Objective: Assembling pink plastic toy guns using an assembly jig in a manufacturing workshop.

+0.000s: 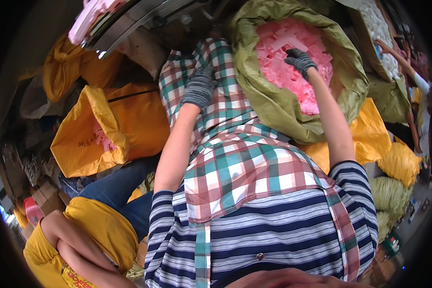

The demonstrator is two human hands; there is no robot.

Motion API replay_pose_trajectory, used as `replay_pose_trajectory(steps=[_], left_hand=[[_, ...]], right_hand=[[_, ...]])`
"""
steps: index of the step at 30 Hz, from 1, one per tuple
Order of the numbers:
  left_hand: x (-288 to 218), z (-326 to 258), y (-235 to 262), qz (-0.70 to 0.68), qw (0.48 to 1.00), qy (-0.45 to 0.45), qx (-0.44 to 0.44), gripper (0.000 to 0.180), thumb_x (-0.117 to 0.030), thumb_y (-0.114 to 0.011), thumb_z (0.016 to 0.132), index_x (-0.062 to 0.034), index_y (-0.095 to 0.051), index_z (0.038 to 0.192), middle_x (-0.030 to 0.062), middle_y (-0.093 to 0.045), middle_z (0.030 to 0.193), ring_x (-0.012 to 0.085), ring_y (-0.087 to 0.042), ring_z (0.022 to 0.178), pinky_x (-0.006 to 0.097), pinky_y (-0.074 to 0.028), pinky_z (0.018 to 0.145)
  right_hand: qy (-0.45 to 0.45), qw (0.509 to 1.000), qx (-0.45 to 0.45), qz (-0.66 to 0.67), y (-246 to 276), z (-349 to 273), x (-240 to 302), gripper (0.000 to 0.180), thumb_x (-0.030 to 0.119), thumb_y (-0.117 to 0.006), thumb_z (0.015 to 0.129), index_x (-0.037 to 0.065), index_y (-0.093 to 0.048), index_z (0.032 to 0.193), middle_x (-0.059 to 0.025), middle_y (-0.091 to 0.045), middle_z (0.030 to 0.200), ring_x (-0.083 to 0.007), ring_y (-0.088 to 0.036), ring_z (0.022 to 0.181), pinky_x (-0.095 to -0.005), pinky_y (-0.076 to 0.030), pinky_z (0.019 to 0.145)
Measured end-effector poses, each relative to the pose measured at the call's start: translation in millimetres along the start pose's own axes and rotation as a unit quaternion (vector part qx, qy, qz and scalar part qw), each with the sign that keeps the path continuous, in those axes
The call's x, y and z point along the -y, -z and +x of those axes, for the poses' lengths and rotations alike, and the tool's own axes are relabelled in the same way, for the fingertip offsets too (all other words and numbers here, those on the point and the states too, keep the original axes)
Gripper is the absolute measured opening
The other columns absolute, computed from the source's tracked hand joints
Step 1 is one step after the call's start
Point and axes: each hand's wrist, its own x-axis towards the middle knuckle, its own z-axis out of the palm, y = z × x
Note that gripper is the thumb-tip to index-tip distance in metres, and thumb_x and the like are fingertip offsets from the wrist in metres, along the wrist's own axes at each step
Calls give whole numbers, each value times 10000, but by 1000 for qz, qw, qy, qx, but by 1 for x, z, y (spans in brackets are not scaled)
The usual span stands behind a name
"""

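My left hand, in a grey striped knit glove, lies flat on the green, brown and white checked apron over my lap. It holds nothing, and its fingers are stretched out. To the right, an olive-green woven sack stands with its mouth wide, full of pink plastic pieces. Over this heap reaches my right hand, gloved the same way. Its fingers point left, slightly bent and a little apart, close to the pieces. No piece is visibly gripped in it.
A yellow sack with some pink pieces inside lies at the left. A machine edge with a pink part is at the upper left. A person in a yellow shirt sits at the lower left; another person's arm reaches toward white pieces.
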Motion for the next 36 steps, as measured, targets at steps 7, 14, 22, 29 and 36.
replay_pose_trajectory(steps=[7, 14, 22, 29, 36], left_hand=[[23, -30, 39, -244, 954, 112, -131, 187, -55, -616, 795, -50, -588, 981, 56, -612, 902, 150, -572, 826, 256, -457, 760], [100, -113, 172, -108, 862, 168, -466, 257, -122, -600, 816, -32, -571, 1056, 113, -584, 1068, 214, -545, 977, 329, -425, 863], [-26, -78, 160, -117, 932, -14, -342, 466, -149, -666, 762, -21, -503, 1180, 118, -498, 1213, 264, -450, 1139, 354, -344, 976], [-56, -48, 147, -407, 907, 55, -93, 274, -145, -644, 785, 18, -596, 1001, 70, -621, 881, 134, -582, 808, 274, -470, 756], [-64, -39, 172, -426, 863, -18, -271, 160, -112, -604, 826, -4, -610, 943, 33, -605, 868, 98, -544, 780, 238, -447, 716]], right_hand=[[-20, 992, -76, -98, -69, 25, -33, 807, 296, -771, 576, -17, -433, 1239, -184, -573, 1112, -280, -563, 1015, -318, -440, 874], [150, 986, -60, 48, 4, 8, 57, 487, 84, -719, 688, -6, -518, 1123, -124, -611, 1028, -202, -582, 938, -290, -464, 833], [420, 890, 125, 126, 8, -101, 217, 499, 32, -679, 740, 30, -483, 1199, -50, -572, 1107, -162, -534, 1036, -303, -458, 886], [502, 851, 129, 80, -31, -119, 280, 640, 132, -699, 730, 38, -388, 1281, -100, -436, 1280, -211, -415, 1195, -338, -368, 979], [655, 749, -6, -96, -23, -116, 276, 342, -2, -702, 644, 47, -574, 957, -144, -552, 1109, -282, -559, 984, -341, -456, 834]])
